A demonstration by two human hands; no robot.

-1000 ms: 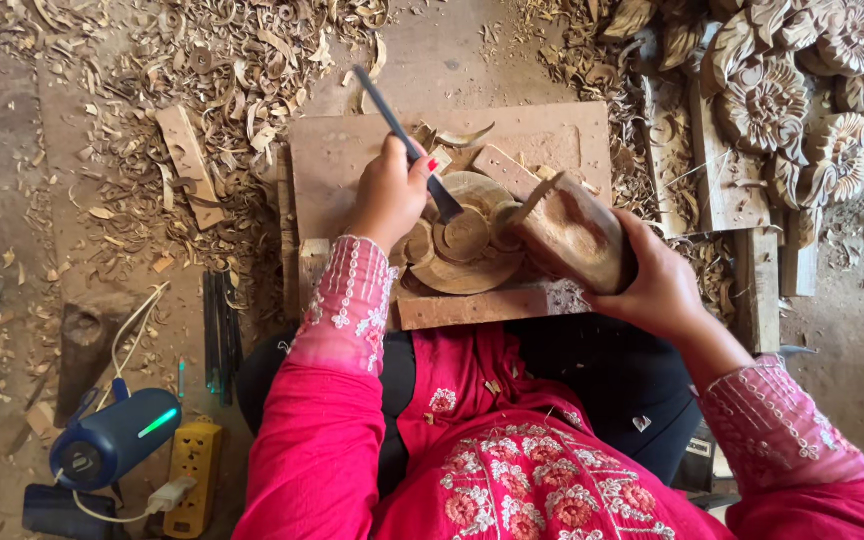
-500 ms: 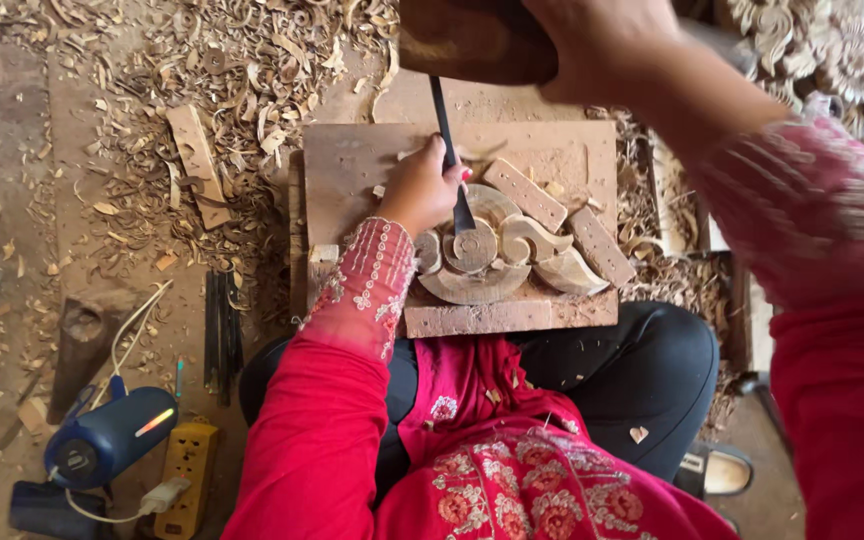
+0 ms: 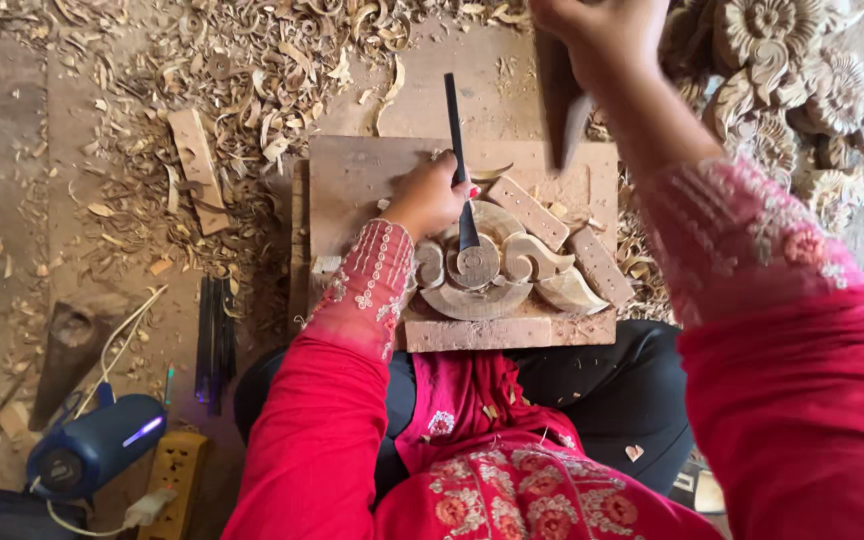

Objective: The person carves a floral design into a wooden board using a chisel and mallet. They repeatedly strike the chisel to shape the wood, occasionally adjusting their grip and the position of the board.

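- The right hand [image 3: 602, 35] is raised near the top edge of the view and partly cut off; it is closed on a wooden mallet [image 3: 562, 110], which is blurred, with its upper end out of sight.
- The left hand [image 3: 430, 195] is wrapped tightly around a dark chisel [image 3: 458, 150], and its fingers hide the middle of the shaft.
- The chisel's long axis runs nearly straight up and down the view, leaning slightly; its butt end points away from the person and its blade points down toward them.
- The blade tip rests on the round centre of a carved wooden scroll piece [image 3: 497, 270], which lies on a flat wooden board [image 3: 352, 180] across the person's lap.
- The left sleeve [image 3: 367, 280], red with pale embroidery, covers the left end of the carving.
- Wood shavings [image 3: 252, 70] litter the floor beyond the board; finished carved flower pieces [image 3: 782, 60] are piled at upper right, partly cut off by the edge of the view.
- At lower left sit a blue cylindrical device [image 3: 92, 450] and a yellow power strip [image 3: 177, 480], with its lower end cut off by the edge of the view.
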